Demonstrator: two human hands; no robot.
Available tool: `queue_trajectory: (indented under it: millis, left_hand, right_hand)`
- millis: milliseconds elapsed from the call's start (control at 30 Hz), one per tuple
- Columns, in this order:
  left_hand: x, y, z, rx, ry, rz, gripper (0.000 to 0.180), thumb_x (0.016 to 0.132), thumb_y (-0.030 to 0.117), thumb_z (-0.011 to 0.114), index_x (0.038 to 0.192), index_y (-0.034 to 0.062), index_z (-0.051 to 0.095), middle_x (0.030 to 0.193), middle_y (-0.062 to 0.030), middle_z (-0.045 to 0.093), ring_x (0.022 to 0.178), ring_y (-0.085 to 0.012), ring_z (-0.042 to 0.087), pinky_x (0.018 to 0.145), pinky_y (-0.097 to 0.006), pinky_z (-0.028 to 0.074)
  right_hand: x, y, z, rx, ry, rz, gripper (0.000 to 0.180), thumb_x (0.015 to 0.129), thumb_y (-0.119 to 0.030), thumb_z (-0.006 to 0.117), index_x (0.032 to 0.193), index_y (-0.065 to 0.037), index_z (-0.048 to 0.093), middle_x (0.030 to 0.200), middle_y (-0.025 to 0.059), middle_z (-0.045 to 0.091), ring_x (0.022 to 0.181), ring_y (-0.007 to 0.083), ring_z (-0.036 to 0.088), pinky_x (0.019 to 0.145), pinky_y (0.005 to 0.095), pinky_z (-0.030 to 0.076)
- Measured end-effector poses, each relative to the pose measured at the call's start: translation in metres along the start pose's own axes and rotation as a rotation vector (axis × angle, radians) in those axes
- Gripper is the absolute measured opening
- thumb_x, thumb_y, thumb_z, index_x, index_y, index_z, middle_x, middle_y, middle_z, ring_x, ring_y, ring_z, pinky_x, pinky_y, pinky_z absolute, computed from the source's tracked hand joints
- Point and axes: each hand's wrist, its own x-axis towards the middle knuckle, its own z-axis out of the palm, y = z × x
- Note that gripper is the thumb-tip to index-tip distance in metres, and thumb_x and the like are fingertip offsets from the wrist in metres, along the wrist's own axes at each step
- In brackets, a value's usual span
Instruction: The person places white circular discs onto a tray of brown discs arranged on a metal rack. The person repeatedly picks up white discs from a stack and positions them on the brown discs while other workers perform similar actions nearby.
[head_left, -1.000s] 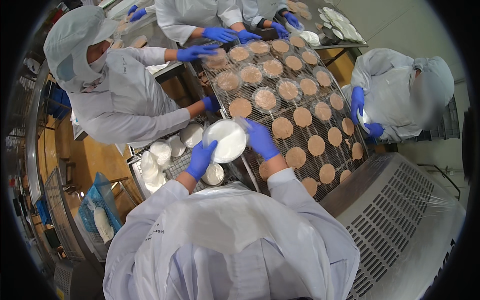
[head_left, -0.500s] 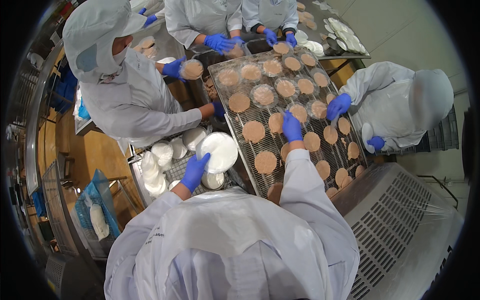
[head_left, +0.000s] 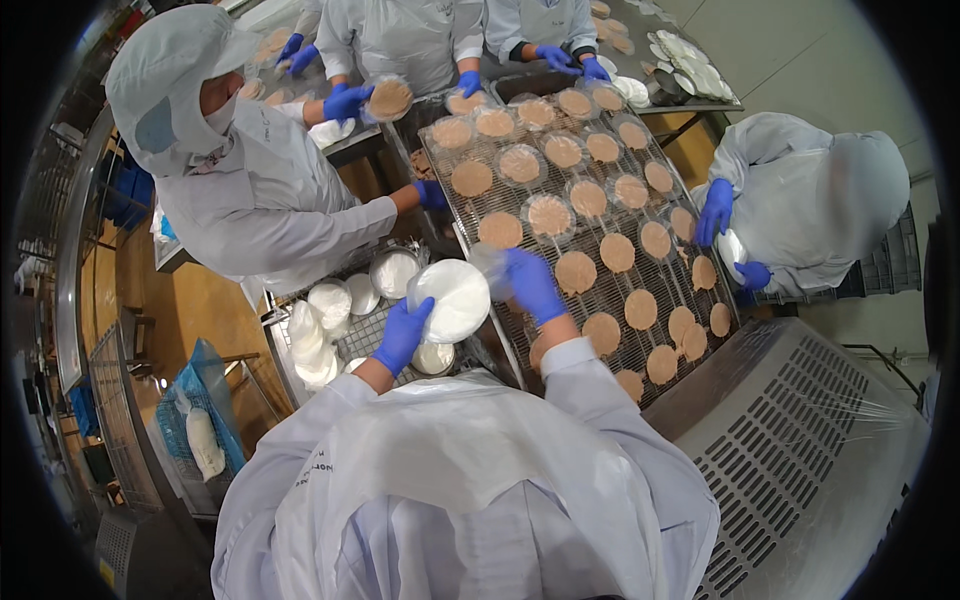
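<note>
In my gloved left hand (head_left: 402, 336) is a stack of white round sheets (head_left: 449, 301), gripped at its left edge beside the belt. My gloved right hand (head_left: 534, 284) is just right of the stack, over the belt's left edge. Its fingers pinch a thin translucent round sheet (head_left: 487, 262), partly blurred. Rows of flat, round, pinkish-brown patties (head_left: 576, 271) lie on the wire mesh conveyor belt (head_left: 560, 335). Some patties, such as a covered patty (head_left: 549, 214), have clear round sheets over them.
A rack with stacks of white discs (head_left: 330, 298) stands left of the belt. A co-worker at the left lifts a patty (head_left: 390, 98). Two people work at the far end; another person (head_left: 800, 220) stands right. A slotted metal housing (head_left: 790, 420) covers the near right.
My right hand has moved left from over the patties to beside the stack. The patties have shifted nearer and rightward. The right co-worker's hand has drawn back from the belt.
</note>
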Motion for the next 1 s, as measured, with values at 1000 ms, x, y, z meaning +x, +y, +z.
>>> queue_trajectory:
  millis: [1000]
  left_hand:
    - [-0.006, -0.007, -0.013, -0.001, 0.086, 0.03, 0.034, 0.084, 0.019, 0.059, 0.108, -0.0042, 0.054, 0.095, -0.008, 0.061, 0.08, -0.0129, 0.057, 0.071, -0.026, 0.046]
  right_hand:
    - [0.004, 0.025, -0.013, -0.013, 0.021, 0.182, 0.02, 0.08, -0.013, 0.051, 0.093, -0.006, 0.064, 0.086, 0.0141, 0.063, 0.078, 0.0254, 0.061, 0.07, 0.0347, 0.047]
